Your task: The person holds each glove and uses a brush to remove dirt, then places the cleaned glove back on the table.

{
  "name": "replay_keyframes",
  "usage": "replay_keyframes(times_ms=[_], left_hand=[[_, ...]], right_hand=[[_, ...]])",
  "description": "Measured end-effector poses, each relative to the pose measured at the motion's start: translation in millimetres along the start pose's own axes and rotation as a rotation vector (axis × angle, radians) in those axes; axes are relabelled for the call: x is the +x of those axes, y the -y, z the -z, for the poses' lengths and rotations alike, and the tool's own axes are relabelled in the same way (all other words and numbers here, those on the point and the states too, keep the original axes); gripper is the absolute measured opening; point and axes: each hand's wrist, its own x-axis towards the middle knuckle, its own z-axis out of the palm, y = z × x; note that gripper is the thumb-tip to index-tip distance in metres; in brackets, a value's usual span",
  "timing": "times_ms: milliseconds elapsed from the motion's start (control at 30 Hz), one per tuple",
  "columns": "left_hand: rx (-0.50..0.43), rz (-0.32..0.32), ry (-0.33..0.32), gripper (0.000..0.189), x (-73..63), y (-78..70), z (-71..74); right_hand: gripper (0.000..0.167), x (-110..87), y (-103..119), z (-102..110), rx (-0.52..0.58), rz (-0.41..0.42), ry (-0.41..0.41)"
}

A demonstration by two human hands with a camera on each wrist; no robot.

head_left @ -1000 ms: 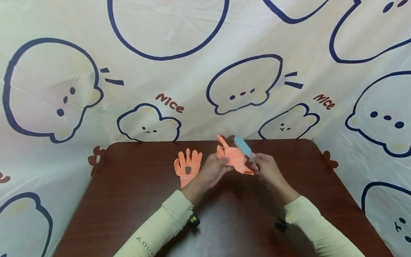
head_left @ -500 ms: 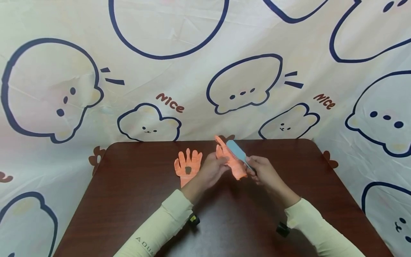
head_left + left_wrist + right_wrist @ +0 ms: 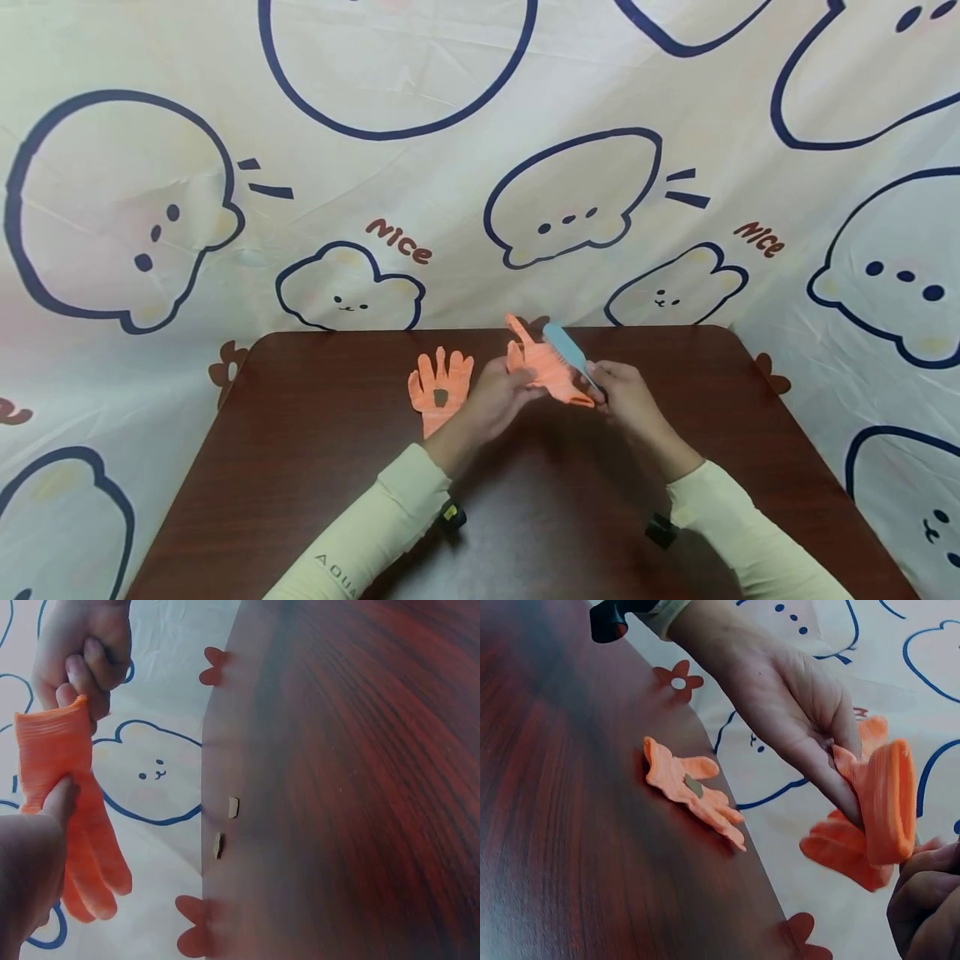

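Note:
My left hand [image 3: 495, 400] grips an orange knit glove [image 3: 553, 373] by its palm area, raised over the far part of the table. In the left wrist view the thumb lies across the glove [image 3: 56, 750], its fingers hanging down. A light blue brush [image 3: 567, 347] is held by its handle in my right hand [image 3: 628, 398]; its bristled side faces the glove and appears to touch it. The right hand is just beyond the glove's cuff in the right wrist view, where the brush is mostly hidden. A second orange glove [image 3: 441, 375] with a dark patch lies left of my left hand.
The dark brown table [image 3: 337, 483] ends at a white, cartoon-printed cloth [image 3: 450, 183] behind it. Two small beige pieces, one a flat chip [image 3: 234, 807], show near the table edge in the left wrist view. Dark devices [image 3: 661, 530] are strapped at the wrists.
Half a second ago the brush was further left and the glove was turned narrower. Now the brush has moved right and the glove's cuff swings out right again, much like one second ago.

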Motion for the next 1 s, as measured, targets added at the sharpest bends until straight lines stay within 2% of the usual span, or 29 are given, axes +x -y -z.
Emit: replay_keyframes(times_ms=[233,367,433,567,667,800,1000], left_hand=[[0.015,-0.015,-0.029,0.044,0.5,2.6,-2.7],[0.041,-0.042,-0.039,0.038,1.3,1.0,-3.0],[0.046,-0.05,-0.044,0.034,1.5,0.1,-2.5],[0.06,-0.041,-0.028,0.03,2.3,0.8,-1.3],[0.046,-0.033,0.008,0.039,3.1,1.1,-2.7],[0.023,-0.032,0.012,0.048,2.7,-1.2,-5.1],[0.027,-0.022,-0.025,0.044,-1.2,0.0,-3.0]], right_hand=[[0.04,5.4,-7,12,-0.018,-0.038,-0.063],[0.038,5.2,-8,18,0.021,-0.043,-0.089],[0.037,2.9,-7,17,0.049,-0.029,-0.07],[0.038,-5.5,1,5,0.077,-0.003,0.037],[0.038,-11.1,6,-5,0.04,0.004,0.096],[0.038,-11.4,8,-13,-0.019,0.028,0.07],[0.038,-7.8,6,-13,-0.019,0.027,0.014]])
